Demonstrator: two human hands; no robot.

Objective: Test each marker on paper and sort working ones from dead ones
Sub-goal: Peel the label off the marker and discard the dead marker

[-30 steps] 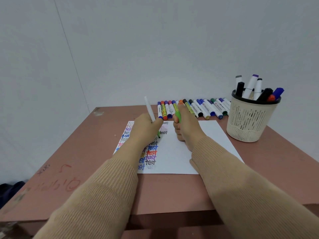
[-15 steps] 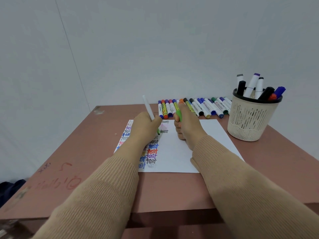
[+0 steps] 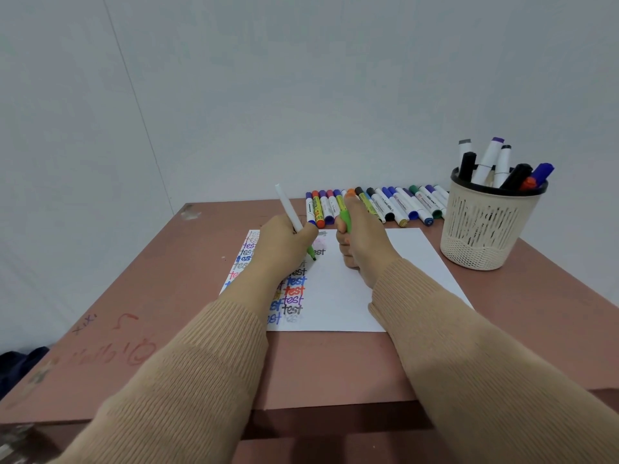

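**Reddish-brown desk, green marker at the test sheet**

Reddish-brown board forms the table (image 3: 167,296), its near left part marked with faint red scribbles (image 3: 127,353). Pale grey walls (image 3: 301,95) meet in a corner behind it. A white paper (image 3: 402,262) lies in the middle, with columns of the word "test" in many colours down its left half. Along the far edge, just beyond the sheet, a row of capped markers (image 3: 378,205) lies side by side. At the right stands a cream mesh basket (image 3: 485,226) holding more markers (image 3: 489,159) upright.

Both arms wear tan ribbed sleeves. The left hand (image 3: 284,242) is curled round a white-barrelled marker (image 3: 288,209), held slanted with its green tip down at the paper beside the written words; whether the tip touches cannot be told. The right hand (image 3: 361,242) rests on the sheet near the left one, fingers clenched around a green cap (image 3: 345,219).
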